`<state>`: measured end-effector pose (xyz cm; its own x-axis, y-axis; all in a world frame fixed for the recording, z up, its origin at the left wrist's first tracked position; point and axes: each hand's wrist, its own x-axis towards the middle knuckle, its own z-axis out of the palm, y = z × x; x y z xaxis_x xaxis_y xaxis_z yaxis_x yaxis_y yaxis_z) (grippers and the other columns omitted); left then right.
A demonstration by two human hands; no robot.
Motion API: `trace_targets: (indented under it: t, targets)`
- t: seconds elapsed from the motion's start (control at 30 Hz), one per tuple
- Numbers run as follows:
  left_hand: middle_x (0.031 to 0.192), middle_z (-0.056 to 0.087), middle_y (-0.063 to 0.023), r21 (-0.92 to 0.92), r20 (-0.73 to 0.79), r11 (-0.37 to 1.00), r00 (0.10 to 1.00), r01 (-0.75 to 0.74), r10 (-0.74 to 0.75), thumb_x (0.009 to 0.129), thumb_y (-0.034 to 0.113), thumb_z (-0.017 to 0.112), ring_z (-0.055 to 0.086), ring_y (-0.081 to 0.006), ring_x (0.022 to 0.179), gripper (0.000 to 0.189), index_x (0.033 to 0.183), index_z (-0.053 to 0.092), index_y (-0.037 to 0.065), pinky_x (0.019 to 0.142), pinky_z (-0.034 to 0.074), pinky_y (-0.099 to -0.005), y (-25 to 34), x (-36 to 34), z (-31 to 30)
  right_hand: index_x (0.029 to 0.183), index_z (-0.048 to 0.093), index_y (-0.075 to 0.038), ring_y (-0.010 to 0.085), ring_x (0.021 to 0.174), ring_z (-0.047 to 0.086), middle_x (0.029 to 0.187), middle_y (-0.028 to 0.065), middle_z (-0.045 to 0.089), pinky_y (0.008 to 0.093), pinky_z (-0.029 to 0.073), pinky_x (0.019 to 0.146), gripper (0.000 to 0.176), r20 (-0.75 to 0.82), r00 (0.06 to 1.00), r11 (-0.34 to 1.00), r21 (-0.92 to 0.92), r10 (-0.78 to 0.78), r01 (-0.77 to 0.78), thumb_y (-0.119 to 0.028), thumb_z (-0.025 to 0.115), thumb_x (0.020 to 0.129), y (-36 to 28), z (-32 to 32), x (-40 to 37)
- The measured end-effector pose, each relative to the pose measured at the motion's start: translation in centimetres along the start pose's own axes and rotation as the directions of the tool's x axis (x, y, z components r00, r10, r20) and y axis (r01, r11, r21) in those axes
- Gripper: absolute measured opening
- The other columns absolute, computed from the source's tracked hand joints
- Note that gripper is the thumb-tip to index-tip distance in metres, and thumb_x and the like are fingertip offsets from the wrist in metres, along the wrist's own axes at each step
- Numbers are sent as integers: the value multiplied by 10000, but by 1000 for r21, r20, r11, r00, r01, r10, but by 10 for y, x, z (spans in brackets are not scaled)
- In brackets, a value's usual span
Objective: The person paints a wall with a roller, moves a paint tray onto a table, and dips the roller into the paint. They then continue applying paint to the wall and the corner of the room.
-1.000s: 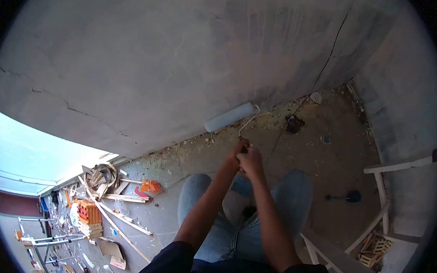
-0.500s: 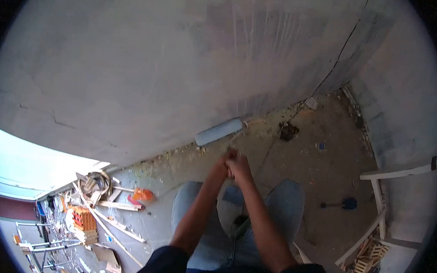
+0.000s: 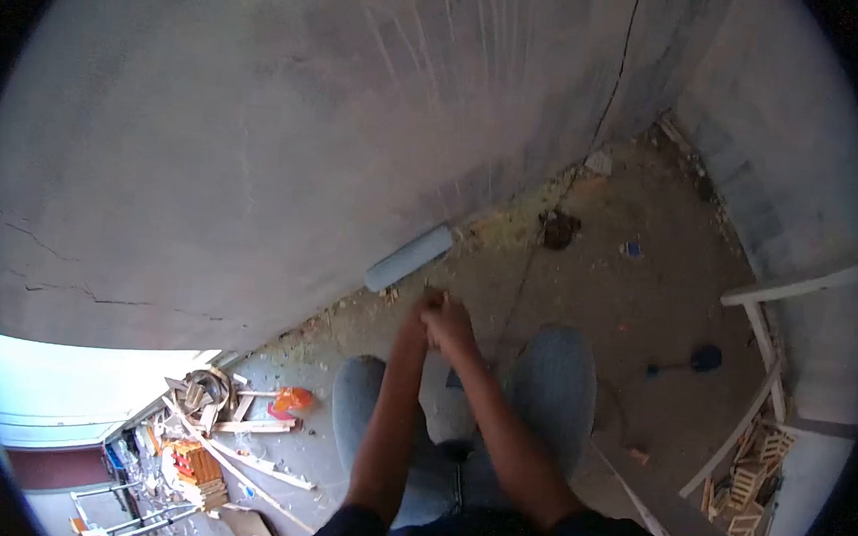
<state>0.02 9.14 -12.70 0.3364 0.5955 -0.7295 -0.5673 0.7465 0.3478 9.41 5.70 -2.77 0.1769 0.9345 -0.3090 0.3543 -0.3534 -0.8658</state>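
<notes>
A paint roller (image 3: pixel 410 258) with a long pale grey-blue sleeve lies against the lower part of the grey wall (image 3: pixel 208 186), tilted up to the right. Its handle is mostly hidden by my hands. Both hands are closed together in front of my knees, just below the roller. My left hand (image 3: pixel 427 303) is the farther one, partly covered by my right hand (image 3: pixel 448 322). Their fingers are wrapped round what appears to be the roller's handle. Pale drip streaks run down the wall above the roller.
Debris and a dark clump (image 3: pixel 559 230) lie along the wall's foot. A dark blue round-headed tool (image 3: pixel 705 359) rests on the floor to the right, near a white wooden frame (image 3: pixel 764 333). Wood scraps (image 3: pixel 251 454), an orange bag (image 3: pixel 293 399) and a metal frame (image 3: pixel 134 515) are at left.
The view has tilted and shifted, so the wall crack and floor items sit elsewhere. My joined hands and the roller have moved slightly left together in the view; the grip looks the same.
</notes>
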Motion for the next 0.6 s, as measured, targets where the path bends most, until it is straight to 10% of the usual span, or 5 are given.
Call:
trace_targets:
  t: [0.1,0.33,0.4,0.53,0.6]
  targets:
    - [638,551,-68,329,87,843,903,-425,421,820,244,560,502,-208,508,197,715,563,77,456,396,-360,-10,8,-4,970,530,91,271,562,618,669,197,595,384,493,521,374,402,872,933,104,278,-345,-158,557,692,-23,-25,22]
    - [619,548,-78,-38,171,983,970,181,-172,824,243,533,517,-210,515,219,690,551,71,453,404,-375,13,-12,4,938,541,85,272,477,569,549,158,559,385,458,475,354,144,976,962,199,161,-187,-147,570,672,12,11,4]
    - [622,542,-71,20,186,996,978,88,-90,820,240,536,512,-202,530,216,679,539,76,482,410,-363,29,-40,41,905,547,85,192,410,528,509,125,535,335,394,378,293,305,909,881,289,285,-374,-95,563,674,-16,-11,15]
    - [628,527,-48,167,-172,977,971,-136,164,824,213,545,516,-179,580,198,667,525,94,554,421,-327,7,-89,86,937,546,89,249,474,578,546,157,554,365,448,439,348,122,986,988,96,111,-123,-133,562,670,-13,-20,-20]
    - [640,533,-51,154,64,974,985,-169,161,831,203,546,522,-179,589,193,674,529,92,565,423,-333,10,-63,58,967,541,94,293,505,600,597,185,578,381,482,484,394,161,985,983,161,63,-89,-156,562,664,-35,-30,-22]
